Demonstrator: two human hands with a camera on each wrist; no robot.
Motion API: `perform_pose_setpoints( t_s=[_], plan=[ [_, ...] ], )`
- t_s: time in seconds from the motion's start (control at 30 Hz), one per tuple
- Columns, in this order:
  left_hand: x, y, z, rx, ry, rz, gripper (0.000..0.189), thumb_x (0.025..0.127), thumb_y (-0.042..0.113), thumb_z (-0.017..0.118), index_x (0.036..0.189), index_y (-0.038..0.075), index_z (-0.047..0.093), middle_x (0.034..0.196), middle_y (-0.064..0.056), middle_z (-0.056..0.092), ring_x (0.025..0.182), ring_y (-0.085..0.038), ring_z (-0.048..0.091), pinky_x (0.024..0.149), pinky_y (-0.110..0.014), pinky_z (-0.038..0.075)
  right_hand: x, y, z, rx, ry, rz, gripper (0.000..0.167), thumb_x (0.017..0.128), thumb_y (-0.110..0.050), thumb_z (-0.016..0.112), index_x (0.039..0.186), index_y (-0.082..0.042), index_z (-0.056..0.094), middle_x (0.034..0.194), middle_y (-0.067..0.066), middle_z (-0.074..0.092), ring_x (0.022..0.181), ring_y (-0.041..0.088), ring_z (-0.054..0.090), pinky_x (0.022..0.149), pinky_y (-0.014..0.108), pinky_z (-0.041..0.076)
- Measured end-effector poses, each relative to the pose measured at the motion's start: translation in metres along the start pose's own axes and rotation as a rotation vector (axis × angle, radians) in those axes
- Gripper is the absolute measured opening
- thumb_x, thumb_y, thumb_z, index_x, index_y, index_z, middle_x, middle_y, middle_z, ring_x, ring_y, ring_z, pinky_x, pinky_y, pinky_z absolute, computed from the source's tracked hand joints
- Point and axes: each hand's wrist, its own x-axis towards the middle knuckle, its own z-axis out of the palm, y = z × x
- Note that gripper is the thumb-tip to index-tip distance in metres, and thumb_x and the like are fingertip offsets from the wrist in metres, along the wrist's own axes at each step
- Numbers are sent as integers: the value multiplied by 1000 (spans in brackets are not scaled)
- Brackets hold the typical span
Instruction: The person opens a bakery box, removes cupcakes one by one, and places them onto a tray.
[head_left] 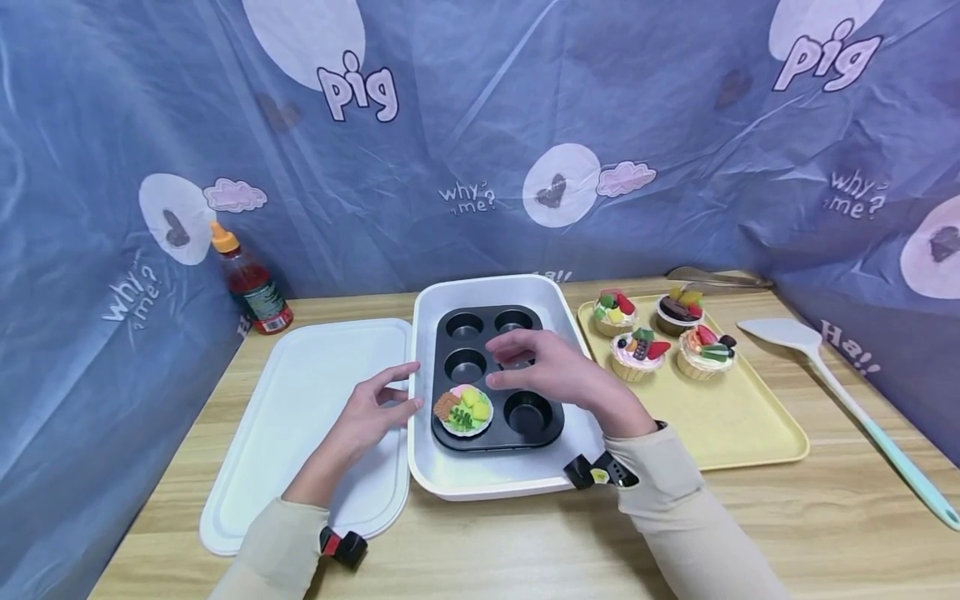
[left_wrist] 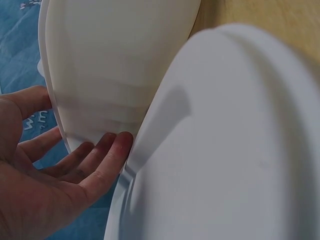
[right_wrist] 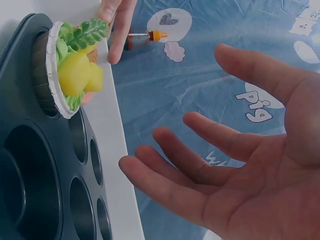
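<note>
A dark muffin tin (head_left: 495, 433) lies inside a deep white tray (head_left: 487, 485). One toy cupcake (head_left: 463, 410) topped with yellow chunks and a green leaf sits in the tin's near-left cup. My right hand (head_left: 543, 367) hovers above the tin's right side, fingers apart and holding nothing, partly hiding a cup. In the right wrist view its palm and spread fingers (right_wrist: 165, 185) show plainly. At the white tray's left rim is my left hand (head_left: 382, 408), thumb and fingers relaxed; in the left wrist view its fingertips (left_wrist: 125, 140) are right at a white edge.
Several toy cupcakes (head_left: 636, 354) stand on a yellow tray (head_left: 750, 425) at the right. A white spatula with a mint handle (head_left: 862, 408) lies beyond it. On the left are a white cutting board (head_left: 307, 400) and a red sauce bottle (head_left: 258, 292). A patterned blue cloth (head_left: 465, 125) hangs behind.
</note>
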Motion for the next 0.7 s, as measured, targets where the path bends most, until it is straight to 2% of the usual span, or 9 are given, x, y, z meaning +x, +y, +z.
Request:
perform_pose_setpoints(
  t_s=[0.23,0.5,0.7],
  plan=[
    [0,0,-1,-1,1,5,57,93,20,71,147,20,53,149,-12,46,119,-29,56,85,-32,60,11,-3,3,-56,-14,7,50,88,-26,77,131,-5,64,123,16,67,116,31,64,100,43,52],
    [1,-1,-1,-5,-4,20,57,93,19,71,147,19,53,149,-13,46,118,-28,57,84,-32,60,28,-2,14,-170,-57,64,54,87,-26,79,134,-7,62,130,18,66,122,31,62,105,45,50],
    [0,-1,0,6,0,12,57,93,20,72,147,20,53,149,-12,47,117,-28,58,85,-33,60,36,4,28,-271,-116,113,67,80,-27,85,139,-9,59,134,18,63,126,30,59,106,44,48]
  ],
)
